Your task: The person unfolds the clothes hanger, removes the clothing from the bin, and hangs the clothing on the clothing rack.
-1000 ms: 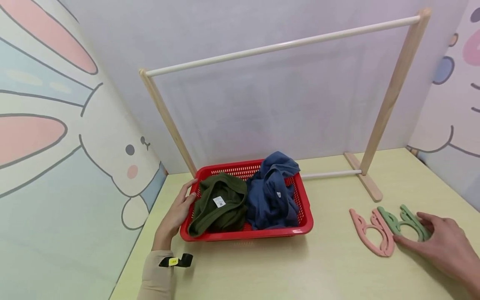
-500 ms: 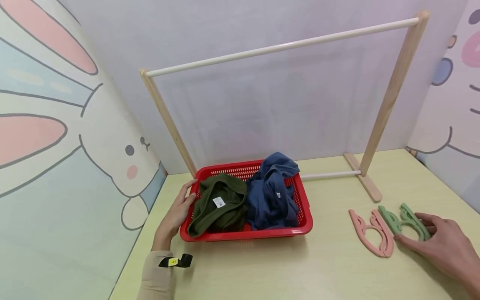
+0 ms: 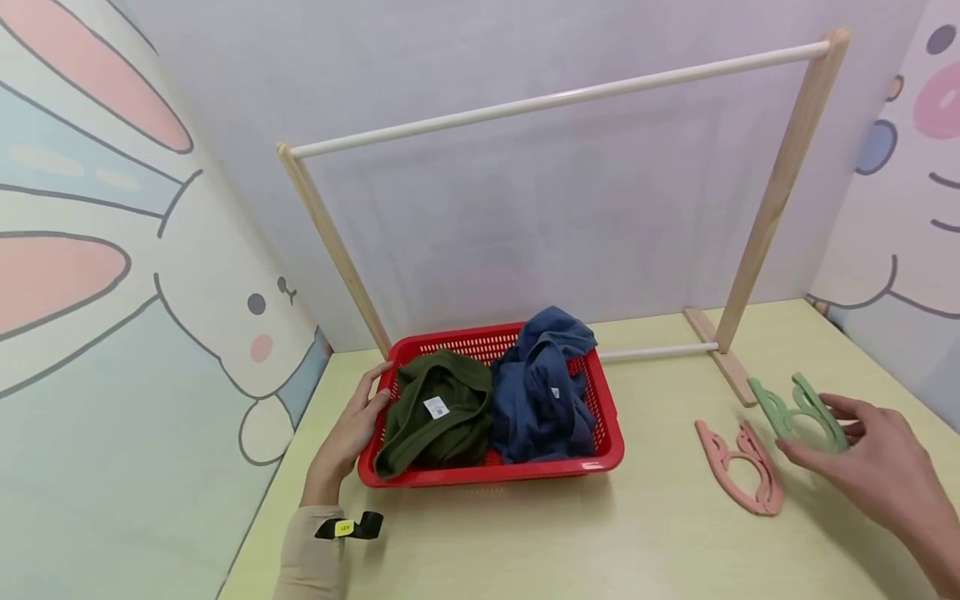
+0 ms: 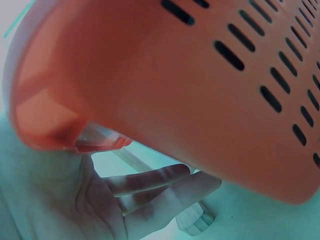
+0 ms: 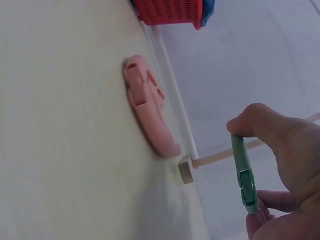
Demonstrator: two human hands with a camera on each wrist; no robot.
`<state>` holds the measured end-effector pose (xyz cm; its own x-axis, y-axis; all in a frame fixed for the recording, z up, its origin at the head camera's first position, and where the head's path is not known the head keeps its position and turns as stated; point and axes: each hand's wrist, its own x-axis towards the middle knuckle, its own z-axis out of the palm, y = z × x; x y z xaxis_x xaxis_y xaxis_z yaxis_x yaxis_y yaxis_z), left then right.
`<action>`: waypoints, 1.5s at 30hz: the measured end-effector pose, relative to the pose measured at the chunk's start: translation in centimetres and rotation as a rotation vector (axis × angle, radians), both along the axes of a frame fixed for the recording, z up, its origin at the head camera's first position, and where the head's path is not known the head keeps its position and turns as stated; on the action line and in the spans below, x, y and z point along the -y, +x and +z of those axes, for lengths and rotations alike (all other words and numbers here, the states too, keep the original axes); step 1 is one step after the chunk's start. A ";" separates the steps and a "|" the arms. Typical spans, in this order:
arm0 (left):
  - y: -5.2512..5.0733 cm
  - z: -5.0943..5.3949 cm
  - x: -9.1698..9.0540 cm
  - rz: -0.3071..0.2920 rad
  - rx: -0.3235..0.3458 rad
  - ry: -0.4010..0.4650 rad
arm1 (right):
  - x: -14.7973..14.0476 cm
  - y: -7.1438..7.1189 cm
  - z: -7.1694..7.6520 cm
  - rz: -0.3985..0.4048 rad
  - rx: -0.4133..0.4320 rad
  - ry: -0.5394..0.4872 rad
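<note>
In the head view my right hand (image 3: 873,454) pinches a green folding clothes hanger (image 3: 832,421), folded up and lifted off the table. The right wrist view shows the green hanger (image 5: 243,172) edge-on between thumb and fingertips. Below and left of it a pink folding hanger (image 3: 753,475) lies folded on the table. My left hand (image 3: 352,429) grips the left rim of a red plastic basket (image 3: 487,477); in the left wrist view several fingers (image 4: 160,197) reach under the rim, with the thumb hidden. The basket holds a crumpled dark green garment (image 3: 442,417) and a blue garment (image 3: 536,392).
Behind the basket stands a clothes rack with a white top rail (image 3: 562,98) and a wooden right post (image 3: 780,192). Its wooden foot (image 3: 720,358) rests on the pale table (image 3: 525,550) near the hangers. Walls with cartoon animals (image 3: 225,308) close in on both sides.
My right hand has raised the green hanger off the table, away from the pink one. The left hand stays on the basket rim, and the view has shifted slightly.
</note>
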<state>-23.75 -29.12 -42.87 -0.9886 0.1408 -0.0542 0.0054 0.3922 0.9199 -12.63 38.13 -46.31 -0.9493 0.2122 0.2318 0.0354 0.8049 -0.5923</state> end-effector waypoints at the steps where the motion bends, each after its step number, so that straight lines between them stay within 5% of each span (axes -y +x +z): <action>1: 0.0 0.0 0.0 0.000 -0.003 -0.002 | 0.3 -0.3 0.3 0.004 -0.010 -0.002; 18: -0.1 -0.1 -0.1 -0.001 0.006 0.001 | 5.9 -5.5 7.9 0.082 -0.149 -0.041; 34: 0.0 0.1 -0.1 -0.002 0.000 0.004 | 11.1 -8.7 11.1 0.124 -0.193 -0.144; 45: 0.0 0.0 -0.1 -0.004 -0.009 0.002 | 14.0 -9.5 12.0 0.155 -0.213 -0.220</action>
